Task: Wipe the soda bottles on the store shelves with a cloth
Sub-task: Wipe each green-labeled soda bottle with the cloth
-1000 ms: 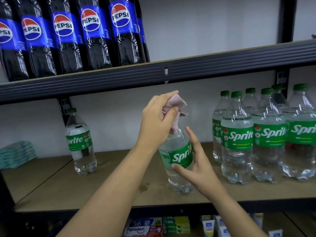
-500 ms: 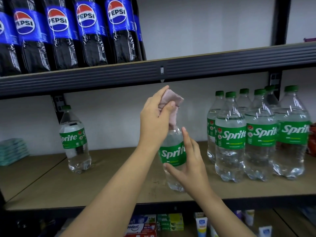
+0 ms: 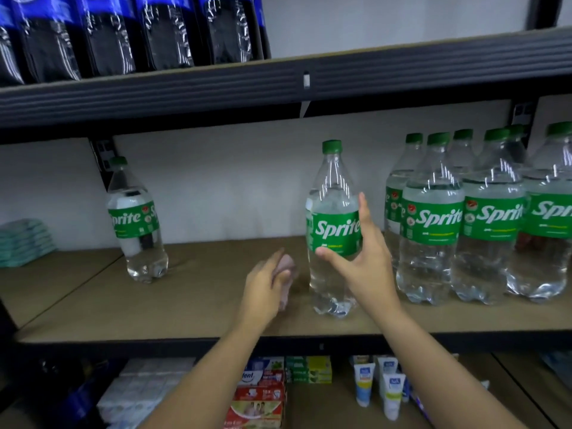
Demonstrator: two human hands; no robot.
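The middle shelf (image 3: 192,308) carries the Sprite bottles; one bottle (image 3: 332,230) stands upright near the front edge, about midway along the shelf, with its green cap on and its label facing forward. The right hand (image 3: 362,261) is spread around the right side of this bottle; the thumb tip lies on the lower edge of the label and the index finger reaches up along the label's right edge; the fingers are straight rather than curled, and whether they press the bottle or only touch it cannot be told. The left hand (image 3: 266,289) hangs just left of the bottle's base, above the shelf near its front edge; its fingers are closed around a pink cloth (image 3: 286,274), which bunches out of the hand toward the bottle; the cloth is blurred, and contact with the bottle cannot be confirmed.

A second bottle (image 3: 136,221) stands alone toward the left end of the shelf, well apart from the first. A group of bottles (image 3: 464,224) stands packed together at the right end, just beside the right hand. A stack of teal cloths (image 3: 24,243) lies at the far left edge.

The upper shelf (image 3: 278,88) carries dark cola bottles (image 3: 123,35) with blue labels at its left part. The lower shelf (image 3: 312,400) holds toothpaste boxes (image 3: 263,391) and small tubes (image 3: 380,385).
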